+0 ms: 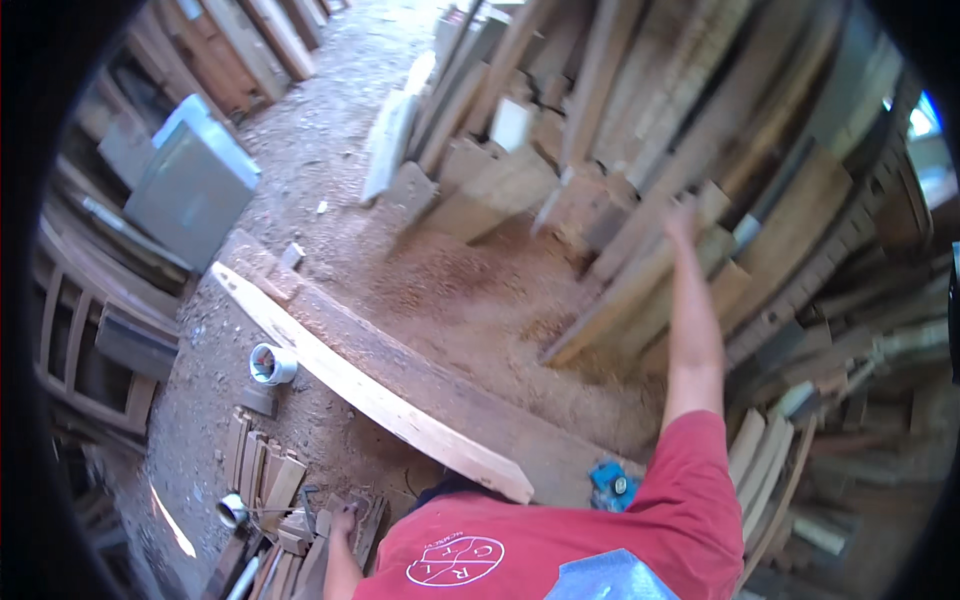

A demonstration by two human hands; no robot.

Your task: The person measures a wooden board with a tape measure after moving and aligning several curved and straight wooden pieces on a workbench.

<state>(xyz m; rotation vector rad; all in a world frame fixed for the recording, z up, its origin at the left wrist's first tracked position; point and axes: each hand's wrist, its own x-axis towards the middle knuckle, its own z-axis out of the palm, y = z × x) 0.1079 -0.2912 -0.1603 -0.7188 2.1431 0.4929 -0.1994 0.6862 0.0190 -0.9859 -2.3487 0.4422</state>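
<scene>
My right arm stretches far forward to the right, and my right hand (681, 217) is at the upper end of a wooden plank (640, 290) in the leaning lumber. Its fingers are smeared, so their grip is unclear. Low on the left, my left hand (343, 519) rests against a short piece of wood (370, 525) beside a pile of offcuts; its fingers are too small and blurred to read. Across the middle, in front of my body, a pale timber strip (370, 390) with a pointed end lies along a wide, dusty brown board (430, 385).
A blue power tool (612, 484) sits on the wide board by my right sleeve. White round containers (272, 364) and short wood blocks (262, 465) stand on the ground at left. Stacked lumber (790, 230) fills the right; frames and grey panels (195, 200) lean at left.
</scene>
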